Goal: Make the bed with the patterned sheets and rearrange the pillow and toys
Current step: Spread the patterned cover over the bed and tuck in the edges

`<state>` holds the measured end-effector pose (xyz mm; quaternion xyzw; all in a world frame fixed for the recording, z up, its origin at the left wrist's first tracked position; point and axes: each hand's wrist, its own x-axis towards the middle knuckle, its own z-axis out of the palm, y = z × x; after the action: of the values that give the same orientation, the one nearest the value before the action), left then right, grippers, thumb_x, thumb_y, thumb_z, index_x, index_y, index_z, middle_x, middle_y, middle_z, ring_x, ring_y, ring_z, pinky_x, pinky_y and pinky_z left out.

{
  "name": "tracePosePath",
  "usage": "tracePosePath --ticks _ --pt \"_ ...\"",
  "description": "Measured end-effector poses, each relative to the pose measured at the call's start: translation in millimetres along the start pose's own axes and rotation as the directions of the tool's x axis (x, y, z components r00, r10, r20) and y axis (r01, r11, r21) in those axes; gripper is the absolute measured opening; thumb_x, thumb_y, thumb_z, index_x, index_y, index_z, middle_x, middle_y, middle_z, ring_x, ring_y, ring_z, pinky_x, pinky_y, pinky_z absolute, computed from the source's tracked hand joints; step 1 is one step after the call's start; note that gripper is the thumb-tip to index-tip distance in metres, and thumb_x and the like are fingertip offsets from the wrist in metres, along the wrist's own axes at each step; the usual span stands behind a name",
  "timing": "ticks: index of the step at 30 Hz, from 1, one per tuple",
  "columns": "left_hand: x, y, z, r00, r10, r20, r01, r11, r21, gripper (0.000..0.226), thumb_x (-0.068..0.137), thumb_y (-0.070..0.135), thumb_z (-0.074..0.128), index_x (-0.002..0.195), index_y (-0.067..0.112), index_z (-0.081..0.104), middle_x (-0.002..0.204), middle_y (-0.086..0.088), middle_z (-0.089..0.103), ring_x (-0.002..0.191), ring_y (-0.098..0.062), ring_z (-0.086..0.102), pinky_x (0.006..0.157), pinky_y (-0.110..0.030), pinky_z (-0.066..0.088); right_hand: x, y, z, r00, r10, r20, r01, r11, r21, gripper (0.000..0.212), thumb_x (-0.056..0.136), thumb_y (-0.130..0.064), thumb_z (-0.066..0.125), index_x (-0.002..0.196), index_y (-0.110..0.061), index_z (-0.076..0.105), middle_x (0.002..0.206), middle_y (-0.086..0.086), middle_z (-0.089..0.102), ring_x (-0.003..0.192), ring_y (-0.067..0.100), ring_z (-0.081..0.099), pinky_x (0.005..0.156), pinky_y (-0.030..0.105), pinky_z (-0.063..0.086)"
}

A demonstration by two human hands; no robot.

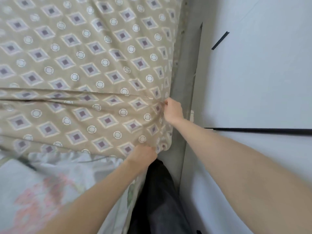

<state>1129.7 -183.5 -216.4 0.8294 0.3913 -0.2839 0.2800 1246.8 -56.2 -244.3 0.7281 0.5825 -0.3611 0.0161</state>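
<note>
Currently patterned sheet [81,65] lying spread wide, long crease [67,94] running across it. Right hand [173,110] pinching sheet's side edge; left hand [143,153] gripping sheet's near corner, fingers partly buried in cloth. Advising: pulling both grips outward evenly, flattening crease, then tucking edge down. Grey ledge [187,81] sitting tight beside sheet's side edge, likely crowding tuck. Floral bedding [42,191] showing uncovered below sheet's near edge. Dark trouser leg [158,191] standing just beside corner. No pillow, toys showing.
</note>
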Motion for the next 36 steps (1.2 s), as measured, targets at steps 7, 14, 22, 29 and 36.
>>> tracePosePath --ticks 7,14,22,29,36 --pt "-28.5 -3.5 18.5 0.932 -0.136 -0.337 -0.017 0.910 -0.415 0.043 0.094 0.004 0.038 0.130 0.023 0.052 0.126 0.005 0.049 0.118 -0.014 0.044 0.088 -0.024 0.040 -8.2 -24.7 -16.4 0.969 -0.242 -0.058 0.244 0.970 0.023 0.020 0.096 -0.013 0.045 0.113 -0.016 0.053 0.122 0.000 0.052 0.098 0.019 0.055 0.087 0.037 0.046" --pt "-87.2 -40.5 22.5 0.688 -0.624 -0.372 0.038 0.543 -0.839 0.031 0.095 0.007 0.042 0.113 0.021 0.065 0.114 0.012 0.057 0.102 -0.011 0.053 0.075 -0.019 0.038 -34.1 -90.2 -19.9 0.926 -0.375 -0.035 0.376 0.926 0.019 0.008 0.095 -0.019 0.048 0.096 -0.021 0.055 0.098 -0.007 0.056 0.081 0.013 0.056 0.073 0.034 0.050" --pt "-177.9 -112.8 28.5 0.400 -0.916 0.035 -0.027 -0.050 -0.998 0.031 0.094 0.010 0.044 0.121 0.019 0.058 0.118 0.003 0.060 0.096 -0.012 0.055 0.083 -0.024 0.039 -69.9 -198.7 8.3 0.842 -0.519 0.150 0.534 0.841 -0.090 0.010 0.094 -0.017 0.049 0.099 -0.021 0.057 0.102 -0.008 0.057 0.082 0.009 0.055 0.067 0.025 0.041" --pt "-218.3 -179.7 38.9 0.284 -0.895 0.344 -0.175 -0.401 -0.899 0.040 0.097 0.017 0.044 0.137 0.013 0.045 0.129 -0.008 0.056 0.105 -0.029 0.059 0.094 -0.035 0.045 -68.4 -298.9 49.8 0.731 -0.600 0.327 0.669 0.724 -0.167 0.018 0.095 -0.017 0.047 0.108 -0.015 0.059 0.113 0.000 0.059 0.103 0.019 0.053 0.084 0.033 0.045" --pt "-216.7 -249.2 54.4 0.174 -0.858 0.483 -0.261 -0.513 -0.818 0.048 0.098 0.026 0.044 0.144 0.020 0.035 0.137 -0.009 0.051 0.120 -0.030 0.053 0.103 -0.043 0.041 -41.9 -371.6 107.3 0.605 -0.623 0.497 0.776 0.601 -0.192 0.030 0.096 -0.025 0.047 0.123 -0.015 0.055 0.126 0.003 0.056 0.119 0.022 0.049 0.098 0.038 0.040"
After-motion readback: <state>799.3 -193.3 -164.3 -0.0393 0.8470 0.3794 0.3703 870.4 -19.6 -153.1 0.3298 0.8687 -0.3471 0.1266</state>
